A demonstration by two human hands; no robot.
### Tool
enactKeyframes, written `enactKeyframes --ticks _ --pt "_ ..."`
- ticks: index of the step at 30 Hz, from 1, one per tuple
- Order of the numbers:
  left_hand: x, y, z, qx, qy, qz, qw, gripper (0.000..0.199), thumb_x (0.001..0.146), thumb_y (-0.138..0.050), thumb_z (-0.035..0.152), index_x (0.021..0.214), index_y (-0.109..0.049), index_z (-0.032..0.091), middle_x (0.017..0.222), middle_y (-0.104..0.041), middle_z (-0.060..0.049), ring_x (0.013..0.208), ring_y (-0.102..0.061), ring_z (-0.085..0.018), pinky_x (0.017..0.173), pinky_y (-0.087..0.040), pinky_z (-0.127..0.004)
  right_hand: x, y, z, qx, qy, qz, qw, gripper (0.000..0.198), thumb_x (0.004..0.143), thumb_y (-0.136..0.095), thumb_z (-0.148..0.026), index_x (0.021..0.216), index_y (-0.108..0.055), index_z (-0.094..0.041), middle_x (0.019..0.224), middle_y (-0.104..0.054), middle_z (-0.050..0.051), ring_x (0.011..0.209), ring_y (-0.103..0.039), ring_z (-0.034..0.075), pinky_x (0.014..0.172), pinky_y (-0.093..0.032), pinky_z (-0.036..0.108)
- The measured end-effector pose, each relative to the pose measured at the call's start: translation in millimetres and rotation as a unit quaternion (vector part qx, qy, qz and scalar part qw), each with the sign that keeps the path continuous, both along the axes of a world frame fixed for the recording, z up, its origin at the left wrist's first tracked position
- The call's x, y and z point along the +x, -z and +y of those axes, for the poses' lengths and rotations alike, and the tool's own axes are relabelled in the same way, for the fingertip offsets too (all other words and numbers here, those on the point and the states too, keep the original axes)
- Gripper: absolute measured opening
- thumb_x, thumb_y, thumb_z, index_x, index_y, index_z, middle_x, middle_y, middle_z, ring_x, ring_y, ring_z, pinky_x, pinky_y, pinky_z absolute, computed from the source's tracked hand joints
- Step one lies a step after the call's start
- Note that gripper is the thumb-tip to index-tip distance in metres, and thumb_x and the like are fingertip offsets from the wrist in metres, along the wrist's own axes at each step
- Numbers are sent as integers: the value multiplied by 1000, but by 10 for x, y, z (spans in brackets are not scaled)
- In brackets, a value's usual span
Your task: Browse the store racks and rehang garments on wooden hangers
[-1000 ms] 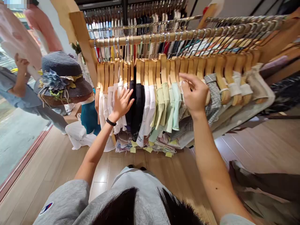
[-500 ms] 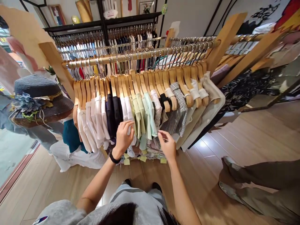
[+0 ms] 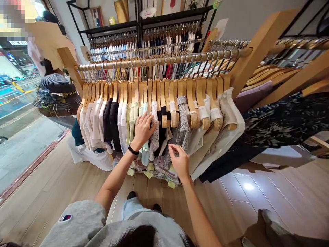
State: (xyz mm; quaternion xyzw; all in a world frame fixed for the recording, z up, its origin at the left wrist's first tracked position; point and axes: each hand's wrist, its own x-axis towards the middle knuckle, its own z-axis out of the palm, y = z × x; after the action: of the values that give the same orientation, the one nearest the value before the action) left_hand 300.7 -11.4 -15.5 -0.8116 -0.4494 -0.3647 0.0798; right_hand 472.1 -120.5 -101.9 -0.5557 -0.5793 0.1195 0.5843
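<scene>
My left hand (image 3: pixel 144 129), with a black band on the wrist, lies against a mint-green garment (image 3: pixel 145 151), fingers stretched forward and thumb apart. Just right of those fingers hangs a pale patterned garment (image 3: pixel 155 133). My right hand (image 3: pixel 180 162) is lower, thumb and forefinger pressed together in front of the grey plaid garment (image 3: pixel 183 118). Whether cloth is pinched there, I cannot make out. A black garment (image 3: pixel 161 137) hangs between the hands. All these are on wooden hangers along a wooden rail (image 3: pixel 159 61).
White, black and pale green tops hang left, beige trousers (image 3: pixel 226 127) right. A hat with a blue flower (image 3: pixel 58 94) stands at the rack's left end. Folded clothes with yellow tags (image 3: pixel 148 175) lie underneath. Another person's leg (image 3: pixel 272 228) shows at lower right.
The view has swung, showing more street at left. My left hand has shifted right along the garments, from the white ones to the mint-green one. My right hand is now before the plaid garment.
</scene>
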Motion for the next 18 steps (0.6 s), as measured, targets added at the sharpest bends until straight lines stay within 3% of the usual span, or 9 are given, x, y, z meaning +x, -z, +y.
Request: enactKeyframes --ticks 4,9,13,18 --pt "126 32 43 -21 -56 42 997 54 98 -63 41 145 -53 18 154 -52 -15 155 -30 -32 128 -19 -57 13 -202 102 36 21 -38 998 23 98 -50 -37 96 -72 -28 101 -73 10 100 -69 32 95 -56 53" --pt "215 78 112 -30 -109 22 993 54 100 -56 36 150 -48 16 155 -50 -18 155 -29 -33 126 -21 -58 -111 -706 595 86 85 -126 985 27 99 -50 -31 104 -76 -28 127 -65 15 131 -52 35 112 -43 58" --pt "162 32 178 -36 -110 39 992 53 98 -54 26 150 -49 16 155 -51 -17 155 -30 -32 126 -24 -55 -210 -1027 1071 68 31 -241 968 28 95 -56 -21 112 -77 -26 152 -49 11 152 -28 35 124 -22 63" --pt "-88 -94 181 -50 -103 102 988 63 92 -51 11 154 -46 21 154 -51 -14 156 -27 -31 126 -23 -54 -185 -1092 1366 3 -44 -341 939 27 92 -59 -12 107 -80 -19 163 -38 11 157 -16 35 127 0 64"
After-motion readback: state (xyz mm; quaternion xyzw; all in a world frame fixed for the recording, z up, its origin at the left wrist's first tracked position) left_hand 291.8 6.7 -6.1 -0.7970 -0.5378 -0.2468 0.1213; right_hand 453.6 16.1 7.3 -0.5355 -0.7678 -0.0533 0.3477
